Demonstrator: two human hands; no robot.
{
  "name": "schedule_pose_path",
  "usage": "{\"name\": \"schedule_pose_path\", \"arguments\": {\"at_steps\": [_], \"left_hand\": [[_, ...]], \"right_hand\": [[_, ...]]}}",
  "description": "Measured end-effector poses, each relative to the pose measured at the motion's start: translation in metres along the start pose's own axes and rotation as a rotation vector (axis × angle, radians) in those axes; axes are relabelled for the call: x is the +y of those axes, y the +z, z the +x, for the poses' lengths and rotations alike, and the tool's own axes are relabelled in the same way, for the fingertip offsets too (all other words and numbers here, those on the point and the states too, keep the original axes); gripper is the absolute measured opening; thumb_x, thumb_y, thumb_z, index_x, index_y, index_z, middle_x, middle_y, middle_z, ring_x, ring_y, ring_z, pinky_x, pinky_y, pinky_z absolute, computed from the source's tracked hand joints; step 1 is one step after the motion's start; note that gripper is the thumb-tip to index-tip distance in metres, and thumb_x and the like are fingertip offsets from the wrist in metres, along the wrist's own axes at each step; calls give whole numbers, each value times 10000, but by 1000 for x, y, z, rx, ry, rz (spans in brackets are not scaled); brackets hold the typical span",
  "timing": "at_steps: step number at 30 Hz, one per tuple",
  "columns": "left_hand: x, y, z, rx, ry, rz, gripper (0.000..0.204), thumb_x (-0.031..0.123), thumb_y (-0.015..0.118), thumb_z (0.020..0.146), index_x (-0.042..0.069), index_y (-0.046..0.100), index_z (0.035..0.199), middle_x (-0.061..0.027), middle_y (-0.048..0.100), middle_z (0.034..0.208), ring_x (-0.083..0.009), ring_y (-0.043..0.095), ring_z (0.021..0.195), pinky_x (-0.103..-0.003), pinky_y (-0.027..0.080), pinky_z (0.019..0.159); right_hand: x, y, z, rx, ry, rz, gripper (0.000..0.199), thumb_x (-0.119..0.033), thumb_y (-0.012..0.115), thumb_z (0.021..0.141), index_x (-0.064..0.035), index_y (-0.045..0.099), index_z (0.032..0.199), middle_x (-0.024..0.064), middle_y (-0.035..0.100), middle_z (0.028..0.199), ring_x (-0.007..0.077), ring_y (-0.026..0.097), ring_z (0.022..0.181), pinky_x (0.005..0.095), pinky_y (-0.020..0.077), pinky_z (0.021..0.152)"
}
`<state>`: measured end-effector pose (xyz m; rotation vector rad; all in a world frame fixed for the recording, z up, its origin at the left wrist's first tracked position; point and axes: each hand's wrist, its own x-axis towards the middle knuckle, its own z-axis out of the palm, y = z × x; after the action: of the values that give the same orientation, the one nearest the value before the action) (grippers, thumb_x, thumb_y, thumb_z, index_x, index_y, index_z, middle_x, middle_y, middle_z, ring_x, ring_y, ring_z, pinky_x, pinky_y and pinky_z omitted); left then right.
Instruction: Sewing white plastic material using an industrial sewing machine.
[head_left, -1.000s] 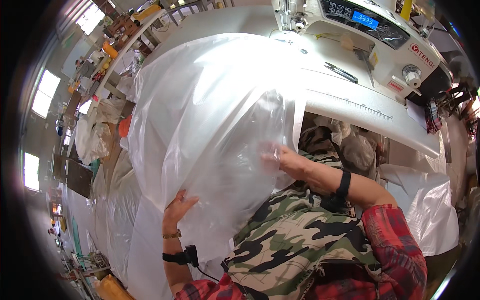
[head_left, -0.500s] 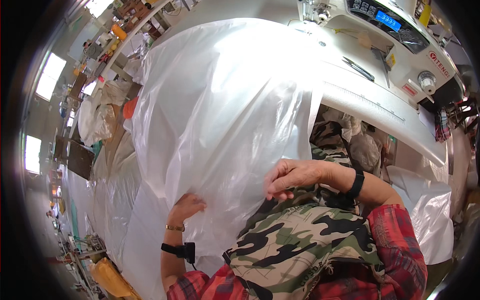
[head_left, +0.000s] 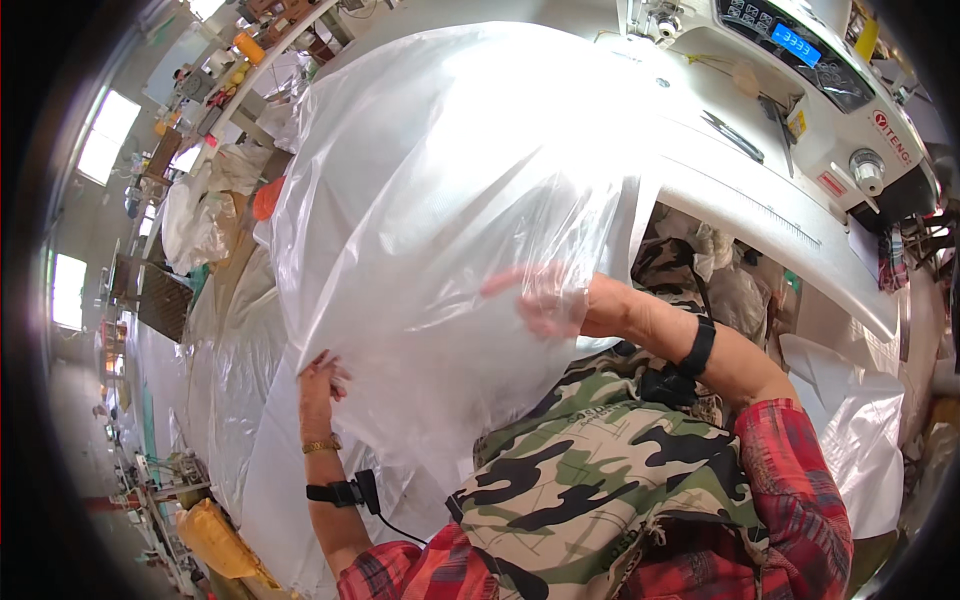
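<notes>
Beside the white sewing machine [head_left: 800, 150], left hand [head_left: 320, 385] pinches the clear plastic bag's [head_left: 450, 220] lower edge, right hand [head_left: 545, 295] spread flat inside it.

Left hand [head_left: 322, 378] raised, fingers curled; right hand [head_left: 545, 297] outstretched, blurred.

Large clear plastic bag [head_left: 440, 220], billowed upright

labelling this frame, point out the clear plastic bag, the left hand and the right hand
clear plastic bag [head_left: 440, 180], head view, its upper front panel
left hand [head_left: 320, 385], head view, back of hand
right hand [head_left: 545, 300], head view, knuckles behind plastic
</notes>
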<state>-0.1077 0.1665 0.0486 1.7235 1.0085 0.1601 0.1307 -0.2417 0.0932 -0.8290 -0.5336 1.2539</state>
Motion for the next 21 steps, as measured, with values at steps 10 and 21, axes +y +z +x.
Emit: {"name": "schedule_pose_path", "arguments": {"at_steps": [10, 21], "left_hand": [[60, -82, 20, 187, 298, -12, 302, 87, 601, 879, 25, 628, 1174, -4, 634, 999, -43, 536, 794, -177, 438, 680], [103, -22, -171, -21, 352, -144, 131, 32, 585, 889, 16, 562, 761, -3, 497, 570, -64, 422, 475, -226, 421, 516]], "right_hand": [[-11, -5, -32, 502, 32, -411, 171, -161, 582, 951, 1, 624, 983, 36, 612, 803, 126, 576, 675, 275, 502, 669], [40, -23, 18, 266, -570, -1840, 351, -219, 706, 819, -62, 634, 1124, 117, 652, 1064, 311, 610, 992, 445, 480, 865]]}}
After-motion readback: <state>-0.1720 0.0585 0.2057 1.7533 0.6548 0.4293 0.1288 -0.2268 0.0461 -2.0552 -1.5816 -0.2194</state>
